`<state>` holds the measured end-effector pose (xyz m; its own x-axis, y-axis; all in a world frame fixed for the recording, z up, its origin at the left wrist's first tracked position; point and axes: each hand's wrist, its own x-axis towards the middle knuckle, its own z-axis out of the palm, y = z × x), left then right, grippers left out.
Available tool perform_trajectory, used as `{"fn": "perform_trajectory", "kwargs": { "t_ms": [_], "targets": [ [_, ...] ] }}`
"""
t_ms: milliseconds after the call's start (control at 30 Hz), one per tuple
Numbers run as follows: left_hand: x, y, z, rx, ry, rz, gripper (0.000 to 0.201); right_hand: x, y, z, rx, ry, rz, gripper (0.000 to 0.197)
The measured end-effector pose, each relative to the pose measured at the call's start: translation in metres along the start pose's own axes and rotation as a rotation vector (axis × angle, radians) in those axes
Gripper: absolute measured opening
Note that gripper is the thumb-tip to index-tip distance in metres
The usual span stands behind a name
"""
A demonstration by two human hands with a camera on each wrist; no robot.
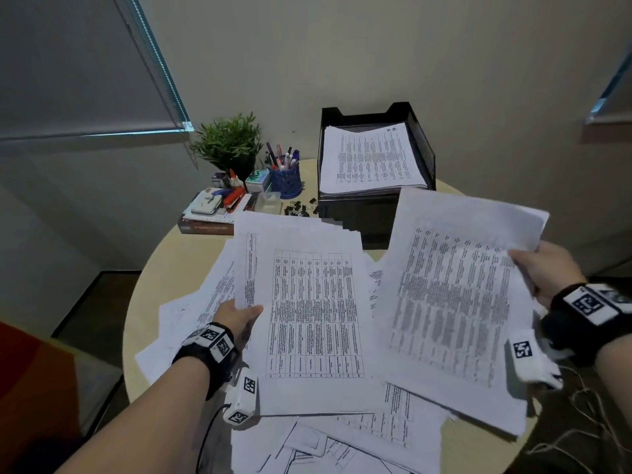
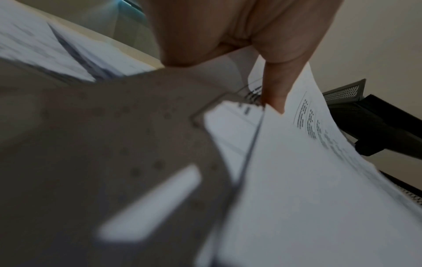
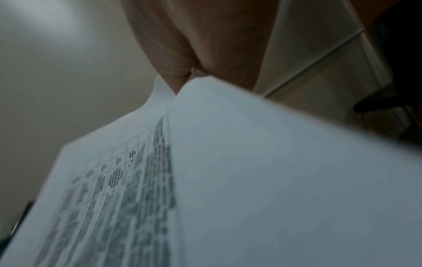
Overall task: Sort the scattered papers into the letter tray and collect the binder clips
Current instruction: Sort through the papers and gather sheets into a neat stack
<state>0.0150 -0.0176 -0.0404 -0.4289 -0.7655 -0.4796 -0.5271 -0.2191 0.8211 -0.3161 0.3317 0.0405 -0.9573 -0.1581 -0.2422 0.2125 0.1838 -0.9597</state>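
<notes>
The left hand (image 1: 239, 316) pinches a sheaf of printed sheets (image 1: 307, 313) at its left edge, thumb on top and fingers underneath, holding it above the middle of the table (image 1: 191, 248). The right hand (image 1: 543, 271) grips a second sheaf (image 1: 455, 302) by its right edge, lifted over the table's right side with its far corner overlapping the front of the letter tray (image 1: 427, 145). Both sheaves are white pages carrying dense tables of small black text.

More loose papers (image 1: 342, 449) lie fanned under both sheaves, reaching the near edge and the left edge of the table. The black mesh tray stands at the far right edge and already holds a stack of printed pages (image 1: 369, 162). A cluster of small black binder clips (image 1: 297, 210) lies just left of the tray's base.

Both wrist views are blurred and mostly filled by paper; the fingers beneath each sheaf are hidden. The tray's lower tiers are largely covered.

A potted plant (image 1: 229, 142), a blue pen cup (image 1: 285, 179) and a pile of stationery (image 1: 219, 206) crowd the far left edge. Bare tabletop shows only along the left rim and between the stationery and the papers.
</notes>
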Motion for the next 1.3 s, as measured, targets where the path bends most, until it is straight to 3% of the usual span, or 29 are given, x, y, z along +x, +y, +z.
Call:
{"fn": "perform_trajectory", "kwargs": {
  "t_ms": [100,233,333,433,567,833,1000,1067,1133,1200,1300],
  "targets": [
    [-0.003,0.005,0.004,0.041,-0.004,-0.017,0.026,0.011,-0.029,-0.006,0.07,0.003,-0.054,0.012],
    [-0.017,0.014,0.023,0.005,-0.093,-0.021,0.025,0.009,-0.049,0.001,0.107,-0.102,-0.095,0.026],
    [-0.029,0.02,0.039,0.029,-0.157,-0.013,0.007,0.004,-0.052,0.007,0.039,-0.179,-0.092,0.025],
    [-0.038,0.022,0.051,0.059,-0.182,-0.007,0.029,0.0,-0.062,0.004,0.046,-0.215,-0.083,0.022],
    [-0.042,0.022,0.059,0.148,-0.209,-0.003,0.029,-0.002,-0.072,0.003,0.068,-0.242,-0.055,0.017],
    [-0.05,0.031,0.077,0.041,-0.22,-0.123,0.019,-0.011,0.008,0.035,-0.118,-0.294,0.182,0.028],
    [-0.054,0.036,0.078,0.093,-0.216,-0.124,0.017,-0.034,0.034,0.053,-0.236,-0.234,0.251,0.007],
    [-0.054,0.035,0.078,0.083,-0.222,-0.145,0.016,-0.039,0.036,0.056,-0.473,-0.244,0.249,0.05],
    [-0.058,0.035,0.079,0.042,-0.245,-0.187,0.022,-0.048,0.039,0.062,-0.6,-0.28,0.261,0.066],
    [-0.06,0.033,0.081,0.032,-0.276,-0.219,0.04,-0.059,0.045,0.072,-0.642,-0.294,0.23,0.058],
    [-0.063,0.034,0.084,0.064,-0.277,-0.202,0.06,-0.073,0.058,0.083,-0.637,-0.355,0.2,0.027]
  ]
}}
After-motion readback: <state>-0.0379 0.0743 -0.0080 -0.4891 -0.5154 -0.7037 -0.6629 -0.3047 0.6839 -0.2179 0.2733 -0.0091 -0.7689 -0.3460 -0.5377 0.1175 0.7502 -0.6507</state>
